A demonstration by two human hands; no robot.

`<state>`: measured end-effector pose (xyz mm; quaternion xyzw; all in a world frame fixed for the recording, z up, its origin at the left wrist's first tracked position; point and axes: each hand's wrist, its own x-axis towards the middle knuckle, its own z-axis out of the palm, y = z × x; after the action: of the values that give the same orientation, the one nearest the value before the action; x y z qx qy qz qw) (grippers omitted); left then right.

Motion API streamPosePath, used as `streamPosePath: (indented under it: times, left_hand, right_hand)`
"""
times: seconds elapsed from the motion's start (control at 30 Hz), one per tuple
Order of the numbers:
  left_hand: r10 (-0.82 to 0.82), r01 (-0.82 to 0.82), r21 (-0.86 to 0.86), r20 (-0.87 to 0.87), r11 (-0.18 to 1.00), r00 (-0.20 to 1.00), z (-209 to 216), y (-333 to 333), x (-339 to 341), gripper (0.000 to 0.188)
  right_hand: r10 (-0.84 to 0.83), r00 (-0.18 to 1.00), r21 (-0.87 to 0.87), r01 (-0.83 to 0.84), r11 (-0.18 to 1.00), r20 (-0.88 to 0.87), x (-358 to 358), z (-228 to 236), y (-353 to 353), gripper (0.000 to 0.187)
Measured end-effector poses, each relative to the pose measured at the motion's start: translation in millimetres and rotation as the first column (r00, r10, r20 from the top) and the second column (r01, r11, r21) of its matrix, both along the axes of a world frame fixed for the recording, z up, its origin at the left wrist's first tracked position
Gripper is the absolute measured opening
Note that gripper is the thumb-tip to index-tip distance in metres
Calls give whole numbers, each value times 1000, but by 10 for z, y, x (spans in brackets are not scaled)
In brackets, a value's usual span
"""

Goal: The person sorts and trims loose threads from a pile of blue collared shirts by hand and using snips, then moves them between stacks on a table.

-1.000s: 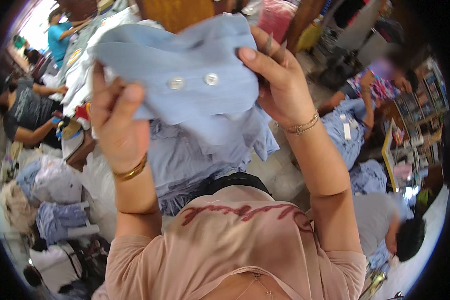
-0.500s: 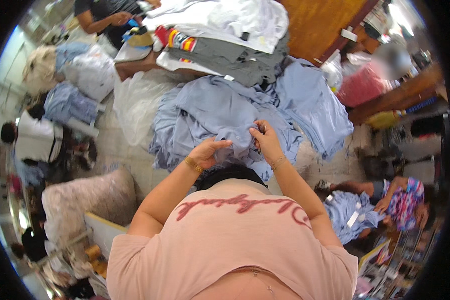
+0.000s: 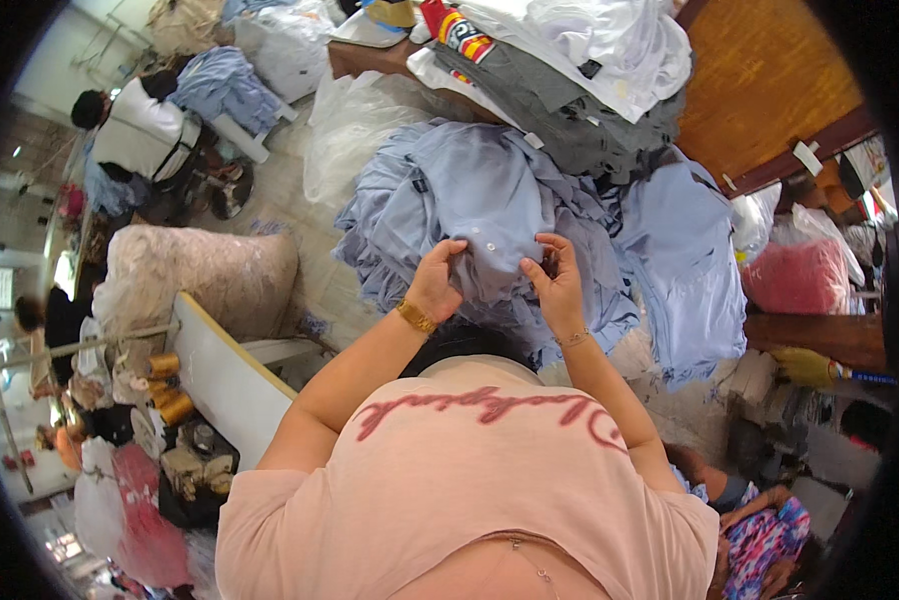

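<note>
A light blue shirt [image 3: 495, 205] with small white buttons is stretched between my two hands, on top of a heap of similar blue garments [image 3: 390, 200]. My left hand [image 3: 435, 288], with a gold bracelet or watch at the wrist, pinches the cloth's left edge between thumb and fingers. On the other side my right hand [image 3: 560, 290], wearing a thin bracelet, grips the right edge, thumb toward me and fingers curled behind. The near part of the cloth droops between the hands. Whether the right hand's curled fingers hold anything else is hidden.
Grey garments [image 3: 580, 125] and white ones [image 3: 620, 50] lie stacked beyond the heap. More blue cloth [image 3: 680, 260] hangs at right. A stuffed sack [image 3: 200, 270] and a white board [image 3: 225, 375] stand at left. One person [image 3: 145, 125] sits far left, another [image 3: 765, 535] lower right.
The view has swung, shifting the surroundings. My left hand, earlier with its thumb stretched toward the cloth, now pinches its edge. The shirt is spread wider between both hands.
</note>
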<state>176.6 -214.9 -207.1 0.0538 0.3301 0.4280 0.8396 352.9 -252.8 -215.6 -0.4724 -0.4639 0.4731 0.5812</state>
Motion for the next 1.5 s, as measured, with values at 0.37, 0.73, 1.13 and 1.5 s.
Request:
streamPosePath:
  times: [0.37,0.73,1.13,1.5]
  left_hand:
    - [63,-59,34,-118,998,991,116,23,-17,16]
    - [65,-40,114,-225,993,972,173,226,-108,16]
    - [569,35,721,-575,692,587,165,452,64,64]
    - [394,586,729,-684,352,614,241,725,-137,34]
  right_hand:
    - [0,1000,-125,2,992,14,-8,-26,67,31]
    - [-63,773,255,-130,958,631,-197,493,246,14]
    - [53,982,-296,3,955,181,-399,240,691,13]
    - [-462,566,541,34,841,683,-492,462,661,11]
